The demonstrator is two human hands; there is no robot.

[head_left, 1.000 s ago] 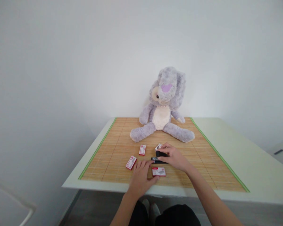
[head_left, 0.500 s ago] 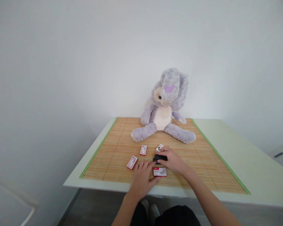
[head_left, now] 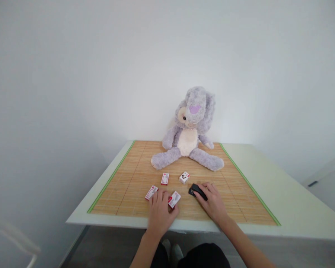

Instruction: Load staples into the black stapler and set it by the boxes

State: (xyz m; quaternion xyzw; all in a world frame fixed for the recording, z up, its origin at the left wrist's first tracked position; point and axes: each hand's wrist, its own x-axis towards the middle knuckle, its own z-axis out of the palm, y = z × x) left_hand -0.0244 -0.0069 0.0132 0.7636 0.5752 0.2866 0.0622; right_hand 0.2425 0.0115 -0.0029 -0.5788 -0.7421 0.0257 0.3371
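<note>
My right hand [head_left: 214, 203] grips a black stapler [head_left: 198, 191] on the bamboo mat, fingers along its far side and thumb along the near side. My left hand [head_left: 160, 210] lies to the left, with a red-and-white staple box [head_left: 174, 199] between its thumb and index finger. That box sits at a slant, its left end partly covered by the fingers. Just beyond the left fingertips is a second red-and-white box [head_left: 151, 192], partly hidden by them. Farther back stand another small red-edged box [head_left: 165, 178] and a white box with a dark picture [head_left: 184, 177].
A grey plush rabbit [head_left: 188, 141] sits against the wall at the back of the bamboo mat [head_left: 128, 178]. The mat has green edges and lies on a white table [head_left: 268, 178]. The table's front edge runs just under my wrists.
My left hand has taken hold of the near staple box, turning it aslant and shifting it left. The right hand has moved the stapler to the right. The view has shifted slightly.
</note>
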